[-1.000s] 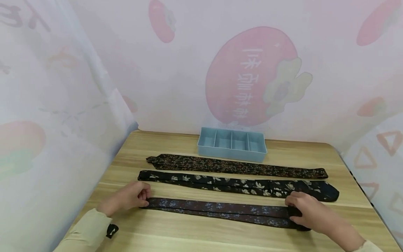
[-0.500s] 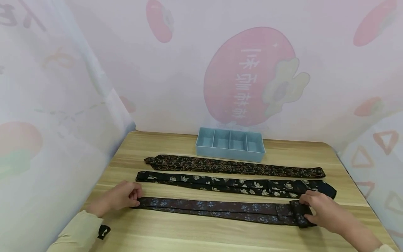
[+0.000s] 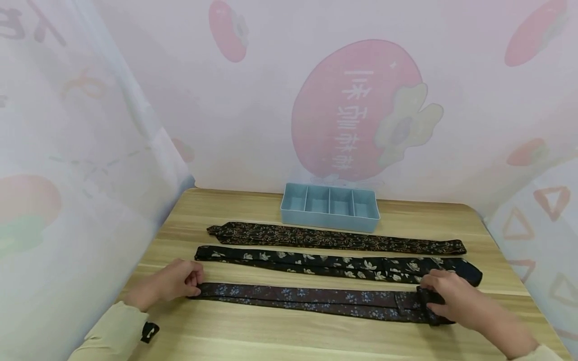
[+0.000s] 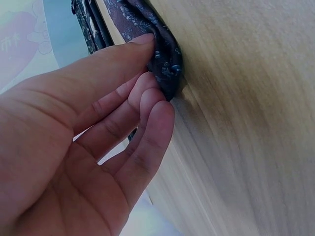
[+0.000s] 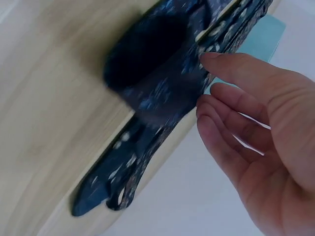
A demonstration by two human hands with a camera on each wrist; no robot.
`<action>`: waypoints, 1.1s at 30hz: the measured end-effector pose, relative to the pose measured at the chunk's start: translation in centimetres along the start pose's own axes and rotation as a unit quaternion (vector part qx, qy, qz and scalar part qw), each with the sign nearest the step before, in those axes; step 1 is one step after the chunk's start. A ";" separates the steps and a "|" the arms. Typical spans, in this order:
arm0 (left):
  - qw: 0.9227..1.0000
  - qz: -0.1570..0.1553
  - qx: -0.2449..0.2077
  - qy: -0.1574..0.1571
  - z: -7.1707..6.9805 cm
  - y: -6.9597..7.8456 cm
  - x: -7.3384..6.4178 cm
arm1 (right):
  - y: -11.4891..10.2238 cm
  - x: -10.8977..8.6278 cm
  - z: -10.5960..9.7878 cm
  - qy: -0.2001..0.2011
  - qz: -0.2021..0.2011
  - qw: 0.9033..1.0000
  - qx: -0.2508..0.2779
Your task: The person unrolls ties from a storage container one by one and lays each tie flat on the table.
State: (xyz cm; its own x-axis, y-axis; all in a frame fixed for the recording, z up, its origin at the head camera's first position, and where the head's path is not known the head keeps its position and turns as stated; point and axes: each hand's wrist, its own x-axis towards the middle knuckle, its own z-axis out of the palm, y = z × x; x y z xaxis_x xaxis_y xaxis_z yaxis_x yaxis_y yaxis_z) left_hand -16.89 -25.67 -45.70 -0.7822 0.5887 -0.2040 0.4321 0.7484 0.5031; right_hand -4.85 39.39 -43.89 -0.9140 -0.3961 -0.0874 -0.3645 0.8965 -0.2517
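Note:
A dark brown necktie with blue flowers (image 3: pixel 289 296) lies folded lengthwise nearest the front. Its left end is pinched between the thumb and fingers of my left hand (image 3: pixel 173 283); the left wrist view shows the dark folded tip (image 4: pixel 165 59) there. At the other end my right hand (image 3: pixel 460 301) grips the turned-over end, partly covering it. In the right wrist view that end forms a wide loop (image 5: pixel 162 93) beside the thumb and fingertips. Behind it lie a black necktie with cream flowers (image 3: pixel 289 260) and a black necktie with a small orange-brown pattern (image 3: pixel 334 238).
A blue tray with several compartments (image 3: pixel 329 220) stands at the back of the wooden table (image 3: pixel 253 336). Printed fabric (image 3: pixel 253 125) hangs behind the table and at both sides. A small black item (image 3: pixel 149 332) shows by the left sleeve.
My right hand shifted right with the turned-over tie end, then slid slightly left and over it. The left hand keeps its pinch. The whole head view shifted a little.

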 end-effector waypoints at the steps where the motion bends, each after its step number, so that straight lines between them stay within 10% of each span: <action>1: 1.000 -0.001 0.000 -0.001 0.0 0.0 0.0 | -0.3 0.2 0.1 0.002 -0.008 1.000 0.003; 20: 1.000 -0.004 -0.004 -0.002 0.1 -0.2 0.1 | 0.8 -1.2 0.7 0.020 -0.001 0.999 -0.051; 33: 1.000 0.002 -0.008 -0.004 0.1 -0.1 0.1 | 4.6 -2.8 0.2 -0.050 0.062 0.996 -0.038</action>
State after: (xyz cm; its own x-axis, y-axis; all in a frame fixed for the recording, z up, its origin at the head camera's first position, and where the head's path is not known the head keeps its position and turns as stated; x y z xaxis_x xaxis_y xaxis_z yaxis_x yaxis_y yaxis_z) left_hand -16.97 -25.66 -45.86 -0.7763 0.5948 -0.2089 0.4281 0.7406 0.5179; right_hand -3.97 44.57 -45.04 -0.9323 -0.2949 -0.2094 -0.2649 0.9509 -0.1598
